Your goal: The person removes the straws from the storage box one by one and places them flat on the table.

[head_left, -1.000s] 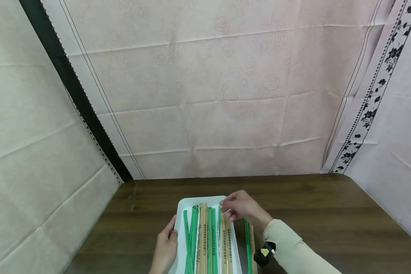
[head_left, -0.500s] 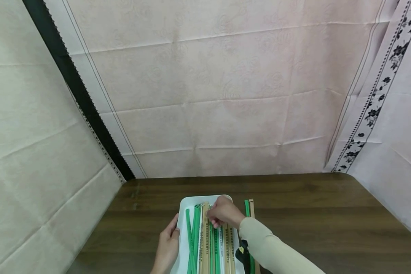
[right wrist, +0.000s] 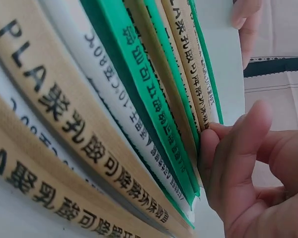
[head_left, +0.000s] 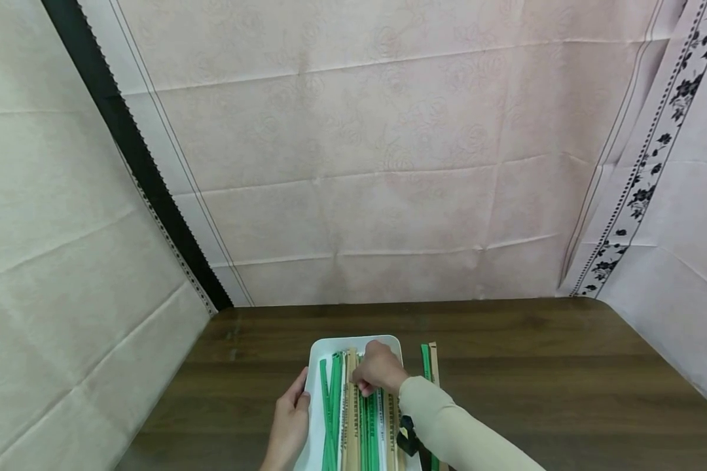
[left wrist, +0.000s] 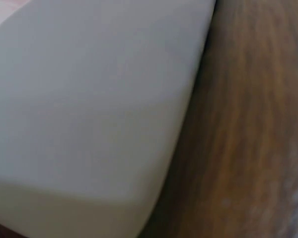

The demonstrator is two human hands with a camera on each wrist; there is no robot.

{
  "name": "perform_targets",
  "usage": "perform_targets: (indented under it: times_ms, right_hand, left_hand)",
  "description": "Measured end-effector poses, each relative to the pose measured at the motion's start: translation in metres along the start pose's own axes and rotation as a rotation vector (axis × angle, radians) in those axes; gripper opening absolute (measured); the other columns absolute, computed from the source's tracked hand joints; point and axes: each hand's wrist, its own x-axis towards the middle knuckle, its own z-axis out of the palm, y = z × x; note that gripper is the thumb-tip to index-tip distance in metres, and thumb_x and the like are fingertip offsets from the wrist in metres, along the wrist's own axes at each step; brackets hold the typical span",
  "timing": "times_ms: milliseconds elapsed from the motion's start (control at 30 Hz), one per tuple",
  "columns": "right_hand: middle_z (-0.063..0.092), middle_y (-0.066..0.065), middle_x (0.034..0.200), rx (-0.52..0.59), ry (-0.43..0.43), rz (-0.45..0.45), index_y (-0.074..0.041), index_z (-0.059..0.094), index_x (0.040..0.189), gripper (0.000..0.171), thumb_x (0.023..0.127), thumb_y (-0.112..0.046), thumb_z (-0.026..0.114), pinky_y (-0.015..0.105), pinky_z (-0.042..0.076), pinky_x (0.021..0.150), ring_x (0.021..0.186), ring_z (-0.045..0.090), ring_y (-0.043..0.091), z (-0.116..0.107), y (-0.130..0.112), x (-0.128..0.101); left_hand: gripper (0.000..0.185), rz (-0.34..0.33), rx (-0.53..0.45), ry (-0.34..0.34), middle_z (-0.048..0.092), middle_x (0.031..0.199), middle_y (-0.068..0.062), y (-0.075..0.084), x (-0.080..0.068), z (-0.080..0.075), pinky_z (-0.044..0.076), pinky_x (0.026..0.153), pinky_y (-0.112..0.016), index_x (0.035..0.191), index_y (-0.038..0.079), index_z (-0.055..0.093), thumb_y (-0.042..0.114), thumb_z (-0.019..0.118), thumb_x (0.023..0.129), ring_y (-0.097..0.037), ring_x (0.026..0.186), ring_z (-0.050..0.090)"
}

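A: Where does the head view sit?
B: High above the wooden table [head_left: 507, 366], facing forward and down at the white tray [head_left: 315, 366].
A: And the wrist views?
B: The left is pressed close to the tray's outer wall [left wrist: 89, 109]. The right looks closely along the wrapped straws [right wrist: 139, 99] lying in it. All three share the tray.

Even light, left wrist blurry

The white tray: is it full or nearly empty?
Full. Green and tan wrapped straws lie side by side across the white tray; two more lie outside it on the table.
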Motion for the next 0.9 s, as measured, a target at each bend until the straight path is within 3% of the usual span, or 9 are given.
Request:
perform_targets:
  times_ms: [233, 400, 633, 767, 900]
  right_hand:
    - [0.058, 0.003, 0.056, 0.151, -0.060, -0.028, 0.006, 0.069, 0.072, 0.024, 0.096, 0.003, 0.068, 0.020, 0.052, 0.050, 0.045, 0.053, 0.008, -0.014, 0.001, -0.006]
    - [0.060, 0.003, 0.060, 0.197, -0.076, -0.021, 0.008, 0.074, 0.082, 0.021, 0.099, -0.002, 0.068, 0.020, 0.051, 0.054, 0.048, 0.053, 0.008, -0.029, -0.001, -0.009]
    - [0.068, 0.009, 0.075, 0.253, -0.075, -0.027, 0.007, 0.077, 0.100, 0.016, 0.101, -0.006, 0.069, 0.020, 0.050, 0.057, 0.055, 0.054, 0.006, -0.057, 0.000, -0.012]
    - [0.072, 0.013, 0.083, 0.311, -0.071, -0.008, 0.009, 0.077, 0.105, 0.016, 0.101, -0.004, 0.068, 0.019, 0.048, 0.057, 0.058, 0.053, 0.005, -0.078, 0.005, -0.015]
    - [0.073, 0.012, 0.084, 0.302, -0.033, 0.022, 0.009, 0.077, 0.106, 0.018, 0.102, -0.006, 0.068, 0.017, 0.046, 0.054, 0.057, 0.051, 0.004, -0.099, 0.015, -0.019]
  left_hand:
    - [0.051, 0.003, 0.003, 0.003, 0.040, 0.162, -0.029, -0.001, 0.000, 0.001, 0.039, 0.117, -0.064, 0.161, -0.001, 0.038, 0.004, 0.038, 0.110, -0.046, 0.147, 0.041]
    - [0.051, 0.015, 0.005, 0.010, 0.040, 0.162, -0.029, -0.001, -0.001, 0.000, 0.039, 0.116, -0.064, 0.161, -0.001, 0.037, 0.002, 0.038, 0.110, -0.047, 0.147, 0.041]
    - [0.052, 0.022, 0.005, 0.005, 0.041, 0.161, -0.029, -0.001, -0.002, 0.000, 0.040, 0.116, -0.062, 0.161, -0.001, 0.037, 0.003, 0.038, 0.110, -0.046, 0.146, 0.043]
    - [0.052, 0.026, 0.007, -0.003, 0.039, 0.162, -0.030, -0.002, -0.002, 0.000, 0.039, 0.117, -0.063, 0.162, -0.001, 0.036, 0.003, 0.037, 0.110, -0.047, 0.147, 0.041]
    - [0.052, 0.035, 0.017, -0.006, 0.039, 0.162, -0.030, -0.002, -0.002, -0.001, 0.036, 0.118, -0.064, 0.161, -0.003, 0.036, 0.002, 0.037, 0.110, -0.048, 0.148, 0.039]
